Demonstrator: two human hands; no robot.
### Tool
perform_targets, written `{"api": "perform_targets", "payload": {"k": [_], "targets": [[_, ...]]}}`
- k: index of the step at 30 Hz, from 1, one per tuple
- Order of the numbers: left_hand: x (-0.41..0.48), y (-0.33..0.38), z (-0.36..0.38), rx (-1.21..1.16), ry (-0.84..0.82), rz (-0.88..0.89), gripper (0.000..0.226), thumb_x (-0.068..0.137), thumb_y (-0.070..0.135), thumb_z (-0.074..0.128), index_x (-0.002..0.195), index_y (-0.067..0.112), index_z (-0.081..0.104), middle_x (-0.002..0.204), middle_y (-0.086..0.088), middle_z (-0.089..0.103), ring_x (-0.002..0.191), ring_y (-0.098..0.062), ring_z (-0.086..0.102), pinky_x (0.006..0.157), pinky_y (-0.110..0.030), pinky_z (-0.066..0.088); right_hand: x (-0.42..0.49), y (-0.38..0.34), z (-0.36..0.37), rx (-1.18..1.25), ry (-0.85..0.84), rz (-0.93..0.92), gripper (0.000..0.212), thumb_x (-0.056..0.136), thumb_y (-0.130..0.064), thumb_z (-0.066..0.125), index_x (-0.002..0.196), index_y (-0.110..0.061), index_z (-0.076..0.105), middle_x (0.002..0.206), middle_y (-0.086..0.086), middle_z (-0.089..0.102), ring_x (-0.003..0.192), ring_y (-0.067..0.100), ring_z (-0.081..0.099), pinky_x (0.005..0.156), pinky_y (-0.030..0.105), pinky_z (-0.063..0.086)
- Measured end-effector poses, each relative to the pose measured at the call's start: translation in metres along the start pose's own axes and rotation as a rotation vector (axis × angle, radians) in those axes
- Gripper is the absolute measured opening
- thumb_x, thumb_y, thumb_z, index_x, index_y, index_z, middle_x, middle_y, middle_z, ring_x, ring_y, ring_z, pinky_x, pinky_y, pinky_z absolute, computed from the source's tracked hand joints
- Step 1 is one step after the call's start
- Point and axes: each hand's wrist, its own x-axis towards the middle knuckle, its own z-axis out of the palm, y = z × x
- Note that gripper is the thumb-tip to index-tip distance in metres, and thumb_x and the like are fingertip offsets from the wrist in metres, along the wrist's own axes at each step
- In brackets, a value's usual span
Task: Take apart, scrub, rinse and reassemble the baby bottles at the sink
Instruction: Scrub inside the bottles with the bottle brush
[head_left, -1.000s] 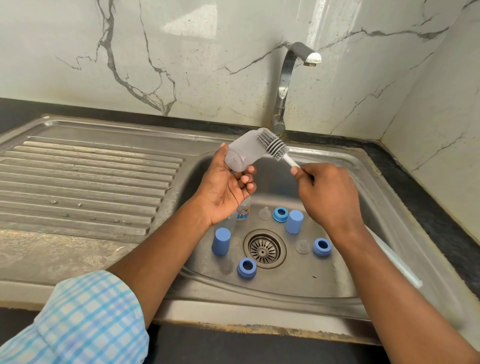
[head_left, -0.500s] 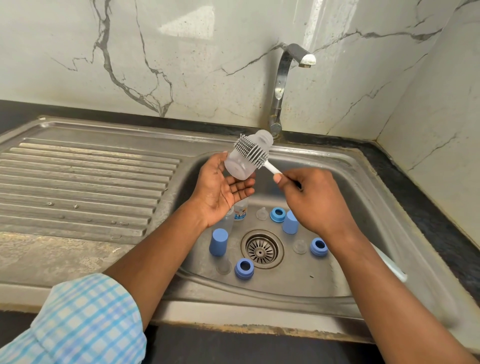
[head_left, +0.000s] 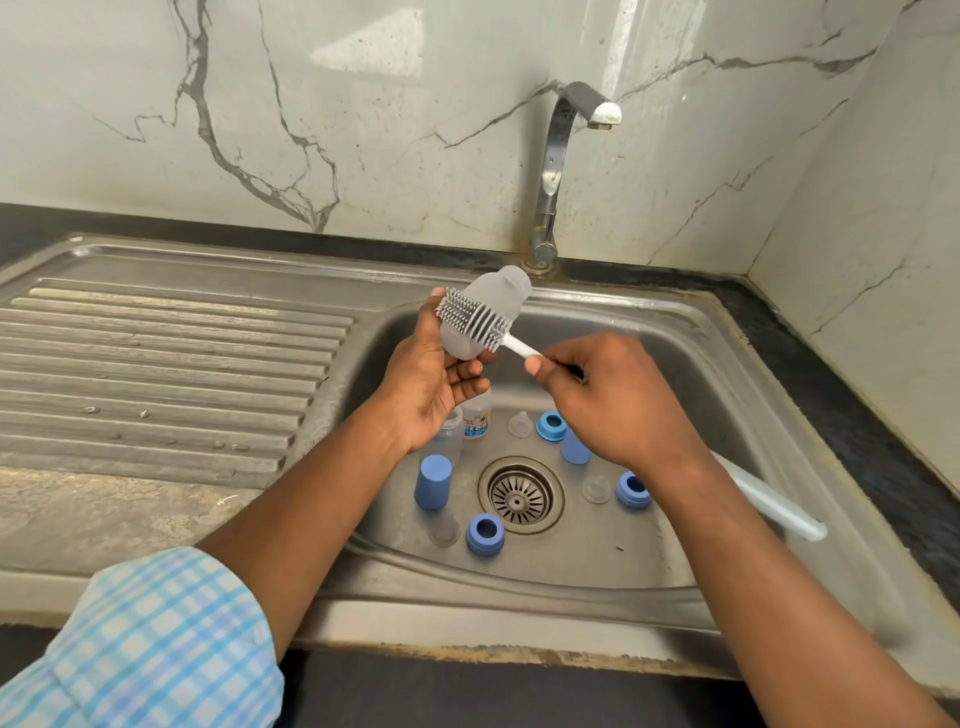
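A steel sink (head_left: 727, 338) with a ribbed drainboard (head_left: 156, 364) is sitting in a dark surface (head_left: 852, 405). It is seen from above, and a person's two bare hands are working over the basin.

The left hand (head_left: 426, 384) is gripping a baby bottle (head_left: 496, 299). Its fingers (head_left: 467, 376) are curling under the body, and the thumb is showing at the bottle's left side.

The right hand (head_left: 618, 405) is pinching the white handle of a bottle brush (head_left: 475, 322), with thumb and fingers clamped together on it. The handle is running back under the wrist and out over the basin's right wall. Just beyond the right fingertips, the grey bristled head is lying across the outside of the bottle.

The bottle is a frosted, translucent body. Its long axis is tilting, rising from the left fingers up and away to the right. Its narrower rounded end is pointing toward the base of the tap (head_left: 558, 156).

The bottle is hanging in open air above the basin. The back rim is lying near its top end, and there is open room to the left and below.

Under the left fingers, two more bottles (head_left: 475, 415) are lying on the basin floor. Nearer than both sets of fingers, things are sitting scattered around the drain (head_left: 521, 494):
- two blue caps (head_left: 432, 482)
- three blue rings (head_left: 485, 534)
- three clear teats (head_left: 596, 488)
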Motion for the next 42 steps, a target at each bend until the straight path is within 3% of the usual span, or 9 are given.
{"api": "perform_targets", "payload": {"k": [6, 13, 18, 22, 25, 28, 32, 35, 42], "targets": [[-0.002, 0.000, 0.004, -0.051, -0.039, -0.047, 0.059, 0.096, 0.061, 0.042, 0.114, 0.007, 0.059, 0.065, -0.007, 0.062, 0.042, -0.006, 0.048, 0.043, -0.020, 0.048, 0.011, 0.026, -0.006, -0.047, 0.264, 0.192, 0.049, 0.098, -0.041, 0.054, 0.054, -0.023, 0.043, 0.051, -0.001, 0.047, 0.054, 0.027, 0.047, 0.052, 0.030, 0.029], [0.002, 0.001, -0.003, -0.218, 0.007, -0.034, 0.055, 0.096, 0.059, 0.045, 0.102, 0.008, 0.063, 0.062, -0.004, 0.063, 0.047, -0.006, 0.056, 0.045, -0.021, 0.051, 0.002, 0.003, 0.004, 0.038, -0.081, -0.024, 0.048, 0.098, -0.037, 0.058, 0.052, -0.031, 0.046, 0.041, -0.010, 0.043, 0.041, 0.010, 0.034, 0.050, 0.028, 0.029], [0.001, 0.001, 0.003, -0.181, -0.009, -0.069, 0.055, 0.097, 0.059, 0.043, 0.099, 0.008, 0.065, 0.061, -0.005, 0.060, 0.042, -0.006, 0.048, 0.046, -0.022, 0.051, 0.005, 0.011, 0.002, 0.048, 0.027, 0.021, 0.024, 0.097, -0.042, 0.058, 0.084, -0.029, 0.074, 0.044, -0.008, 0.045, 0.044, 0.009, 0.040, 0.051, 0.026, 0.031], [0.001, 0.003, 0.001, -0.224, -0.026, -0.080, 0.057, 0.098, 0.059, 0.038, 0.104, 0.007, 0.061, 0.057, -0.005, 0.055, 0.038, -0.006, 0.043, 0.044, -0.021, 0.048, 0.006, 0.013, 0.005, 0.060, 0.108, 0.053, 0.037, 0.098, -0.038, 0.057, 0.067, -0.019, 0.061, 0.044, -0.005, 0.041, 0.044, 0.013, 0.036, 0.048, 0.029, 0.031], [-0.001, 0.006, -0.001, -0.237, -0.069, -0.089, 0.056, 0.099, 0.058, 0.035, 0.105, 0.007, 0.059, 0.056, -0.004, 0.051, 0.036, -0.005, 0.037, 0.042, -0.019, 0.045, 0.011, 0.024, 0.002, 0.066, 0.176, 0.116, 0.037, 0.098, -0.039, 0.056, 0.071, -0.015, 0.065, 0.049, 0.000, 0.047, 0.049, 0.022, 0.044, 0.052, 0.034, 0.038], [-0.001, 0.004, -0.001, -0.232, -0.076, -0.105, 0.055, 0.100, 0.056, 0.032, 0.107, 0.008, 0.058, 0.058, -0.004, 0.050, 0.035, -0.005, 0.036, 0.042, -0.019, 0.045, 0.009, 0.026, 0.001, 0.064, 0.144, 0.085, 0.038, 0.098, -0.038, 0.056, 0.069, -0.014, 0.063, 0.047, -0.003, 0.044, 0.044, 0.014, 0.039, 0.049, 0.030, 0.032], [0.002, 0.004, -0.003, -0.275, -0.051, -0.091, 0.053, 0.101, 0.054, 0.033, 0.108, 0.008, 0.059, 0.058, -0.003, 0.051, 0.035, -0.004, 0.037, 0.041, -0.018, 0.044, 0.006, 0.015, 0.004, 0.078, 0.003, -0.002, 0.042, 0.098, -0.036, 0.058, 0.058, -0.025, 0.052, 0.042, -0.007, 0.039, 0.041, 0.011, 0.033, 0.047, 0.028, 0.027], [-0.001, 0.005, -0.001, -0.247, -0.108, -0.110, 0.053, 0.100, 0.054, 0.032, 0.108, 0.008, 0.057, 0.058, -0.004, 0.050, 0.036, -0.005, 0.036, 0.042, -0.019, 0.045, 0.012, 0.023, 0.001, 0.019, 0.161, 0.106, 0.045, 0.099, -0.037, 0.055, 0.056, -0.027, 0.047, 0.045, -0.005, 0.042, 0.045, 0.015, 0.039, 0.049, 0.028, 0.028], [0.000, -0.004, 0.001, -0.052, -0.159, -0.132, 0.072, 0.100, 0.064, 0.016, 0.124, 0.005, 0.052, 0.070, -0.016, 0.071, 0.047, -0.014, 0.064, 0.045, -0.025, 0.054, 0.008, 0.024, 0.004, 0.027, 0.122, 0.053, 0.039, 0.098, -0.035, 0.057, 0.065, -0.013, 0.060, 0.046, -0.002, 0.043, 0.045, 0.017, 0.037, 0.048, 0.031, 0.031]]}}
